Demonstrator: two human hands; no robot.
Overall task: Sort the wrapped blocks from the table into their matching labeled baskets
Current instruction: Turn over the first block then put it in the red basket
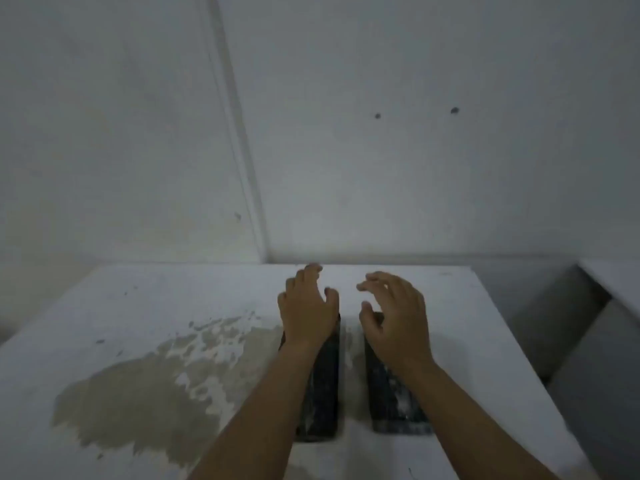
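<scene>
Two dark wrapped blocks lie side by side on a white table (138, 306), long sides running away from me. My left hand (306, 306) hovers over the far end of the left block (323, 389), fingers spread and holding nothing. My right hand (394, 313) hovers over the far end of the right block (391, 396), fingers curled apart and empty. My forearms hide part of each block. No basket is in view.
A white wall rises right behind the table. A large brownish worn patch (138, 393) marks the table's left half. To the right of the table edge is a drop to a grey floor or step (588, 341).
</scene>
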